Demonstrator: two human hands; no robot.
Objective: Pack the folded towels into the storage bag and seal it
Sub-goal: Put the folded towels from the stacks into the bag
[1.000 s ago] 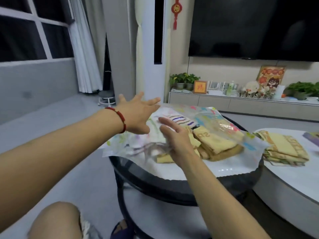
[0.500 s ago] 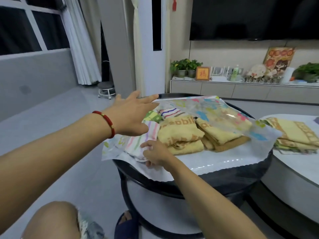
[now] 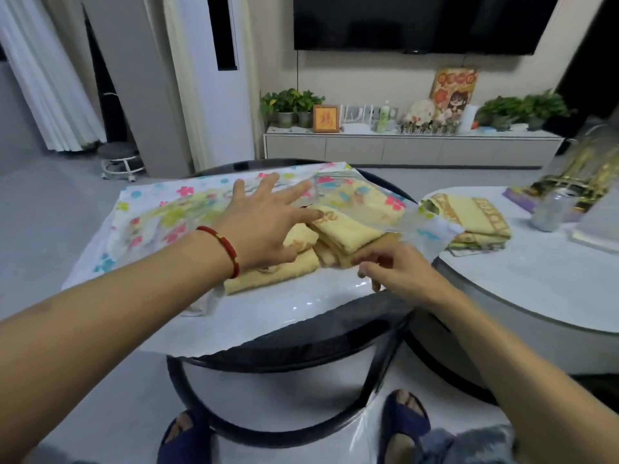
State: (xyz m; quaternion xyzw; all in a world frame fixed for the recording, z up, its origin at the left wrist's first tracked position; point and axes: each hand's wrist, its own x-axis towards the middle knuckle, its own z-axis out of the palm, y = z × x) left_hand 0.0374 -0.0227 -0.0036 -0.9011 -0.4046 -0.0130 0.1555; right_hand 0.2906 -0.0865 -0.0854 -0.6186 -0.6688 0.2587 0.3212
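My left hand point(image 3: 264, 226) is flat with the fingers spread wide. It grips nothing. It lies over the storage bag point(image 3: 174, 216) and the yellow folded towels point(image 3: 348, 226), because I want to hold the pile down so it does not slide while I work.

My right hand point(image 3: 395, 267) is at the near edge of the pile, close to the right side of the round table point(image 3: 301, 343). Its fingers are bent and seem to pinch the corner of a towel or the clear flap of the bag there. I cannot tell which one, since the plastic is see-through and the fingers hide the spot.

The bag lies flat across the top of the round table. It is clear plastic with bright flowers printed on it. Its far part reaches the back edge of the table and its white bottom sheet hangs a bit over the front edge. The mouth of the bag looks open toward me, not sealed yet.

In the bag are yellow towels, stacked side by side in the middle and right part. One yellow towel sticks out at the front, just under my left wrist. The left part of the bag looks flat, with nothing thick in it.

More folded towels point(image 3: 472, 219) wait on the white table point(image 3: 536, 289) to the right, near its left edge. They are not in the bag. I think I must pack those too before I seal it.
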